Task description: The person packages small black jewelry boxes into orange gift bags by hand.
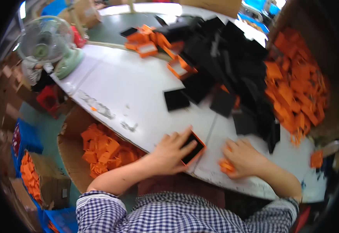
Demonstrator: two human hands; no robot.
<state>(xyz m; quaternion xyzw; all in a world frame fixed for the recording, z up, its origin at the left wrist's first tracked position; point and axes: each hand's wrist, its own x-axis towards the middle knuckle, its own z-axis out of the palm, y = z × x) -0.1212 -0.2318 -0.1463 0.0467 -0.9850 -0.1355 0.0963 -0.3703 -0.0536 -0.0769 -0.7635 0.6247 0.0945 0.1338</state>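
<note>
My left hand [169, 153] grips a small orange box with a black inside [199, 146] at the table's near edge, fingers reaching over its opening. To the right, my right hand [242, 157] is curled round a small orange piece [227, 167]; motion blur hides its exact kind. Beyond both hands lies a large heap of black flat pieces [235, 62]. One black square piece [176, 99] rests at the heap's left edge. Several orange boxes [146, 48] sit at the far side of the heap.
The white table [115, 83] has worn patches along its left edge. A cardboard box of orange pieces [70, 136] stands below that edge. Another large carton [328, 77] of orange pieces is at the right. A pale green fan [66, 62] stands at the far left corner.
</note>
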